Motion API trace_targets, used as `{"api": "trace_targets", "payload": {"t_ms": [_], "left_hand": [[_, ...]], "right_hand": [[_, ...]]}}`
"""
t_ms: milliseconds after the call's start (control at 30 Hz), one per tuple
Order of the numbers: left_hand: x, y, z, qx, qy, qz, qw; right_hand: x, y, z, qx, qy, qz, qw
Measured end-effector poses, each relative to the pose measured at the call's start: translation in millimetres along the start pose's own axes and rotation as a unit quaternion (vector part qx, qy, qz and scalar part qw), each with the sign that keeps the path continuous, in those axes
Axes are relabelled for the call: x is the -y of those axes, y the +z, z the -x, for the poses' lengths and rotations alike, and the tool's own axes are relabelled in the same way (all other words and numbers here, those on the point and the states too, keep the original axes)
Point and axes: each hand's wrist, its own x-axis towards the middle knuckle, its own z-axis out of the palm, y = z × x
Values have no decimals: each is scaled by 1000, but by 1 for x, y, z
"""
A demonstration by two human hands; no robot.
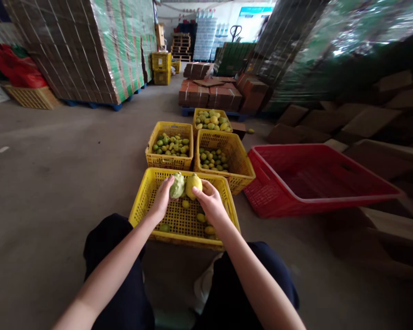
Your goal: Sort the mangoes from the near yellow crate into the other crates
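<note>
My left hand (162,198) is closed around a pale green, bumpy lemon (177,185). Beside it, my right hand (209,198) grips a smoother yellow lemon (193,186), thumb across its front. Both fruits are held up side by side above a low yellow crate (141,197) with a perforated floor. Several yellow and green lemons lie scattered in that crate, among them a yellow one (209,230) near its right front and a green one (164,227) near its left front.
Behind stand three yellow crates of lemons: left (170,161), right (241,153) and far (195,120). A large red crate (261,192) is at the right, near flattened cardboard (375,123). Wrapped pallet stacks (124,50) and bundled cardboard (209,94) stand further back.
</note>
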Motion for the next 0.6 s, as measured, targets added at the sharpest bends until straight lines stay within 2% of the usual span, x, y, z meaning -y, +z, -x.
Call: {"api": "trace_targets", "payload": {"t_ms": [167, 300, 467, 600], "left_hand": [[-6, -2, -11, 8, -48, 102, 994], [-17, -7, -12, 8, -37, 125, 992], [-19, -1, 0, 56, -24, 90, 994], [-8, 3, 3, 13, -9, 53, 998]], "right_hand": [[4, -5, -4, 25, 32, -38, 998], [1, -7, -10, 28, 52, -73, 996], [-7, 3, -7, 34, 55, -77, 995], [-12, 12, 2, 30, 26, -1, 999]]}}
